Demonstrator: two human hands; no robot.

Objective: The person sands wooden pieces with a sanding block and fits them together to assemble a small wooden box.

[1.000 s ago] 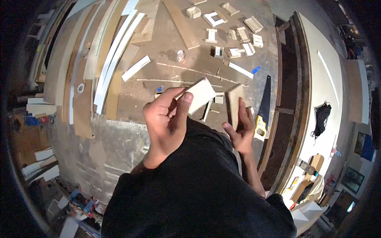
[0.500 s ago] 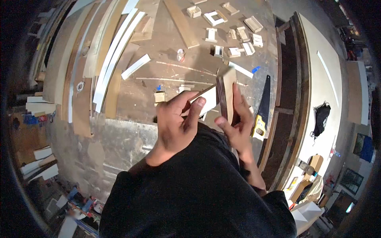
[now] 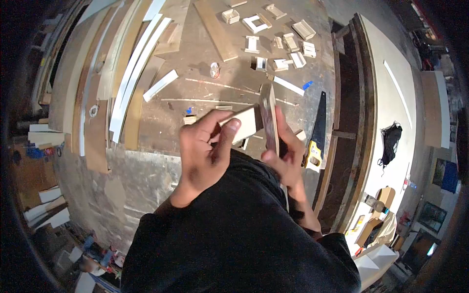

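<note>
Bench (image 3: 166, 122) below, a risky pinch above

Spread beneath both hands, the bench carries wood strips and offcuts. A handsaw (image 3: 320, 119) rests on it, right of the hands; a wide rightward sweep could catch its blade. The right hand (image 3: 289, 158) holds a dark-sided wooden block (image 3: 268, 117) on edge. The left hand (image 3: 202, 151) pinches a smaller pale piece (image 3: 243, 125) between thumb and fingers, its end just beside the block; contact is hard to tell. Uneven pressure could twist the piece from that narrow grip, scraping exposed fingertips.
</note>
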